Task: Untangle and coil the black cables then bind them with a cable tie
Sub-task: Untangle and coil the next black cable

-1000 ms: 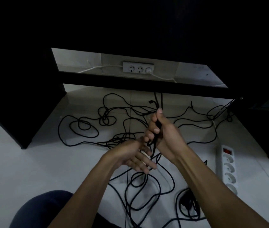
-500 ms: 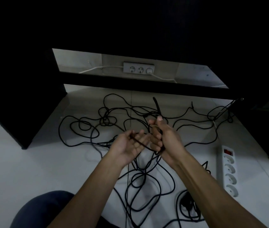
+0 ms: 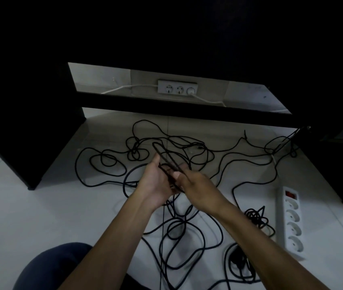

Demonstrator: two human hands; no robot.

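Note:
Long black cables [image 3: 107, 164] sprawl in tangled loops over the white tiled floor under a dark desk. My left hand [image 3: 156, 183] is palm up and holds a folded loop of black cable [image 3: 164, 155] that sticks out up and to the left past the thumb. My right hand [image 3: 195, 185] meets it from the right and pinches the same strands against the left palm. More cable hangs down from both hands to loops on the floor [image 3: 179, 243]. No cable tie is visible.
A white power strip [image 3: 292, 220] with a red switch lies on the floor at right, a small black bundle [image 3: 256, 216] beside it. A white wall socket strip [image 3: 177, 87] sits behind the desk crossbar [image 3: 187, 105]. Dark desk legs [image 3: 28, 143] flank both sides. My knee [image 3: 57, 268] is bottom left.
The hands have closed together; the left palm now cups the cable, and the folded loop points up-left instead of straight up from the right hand.

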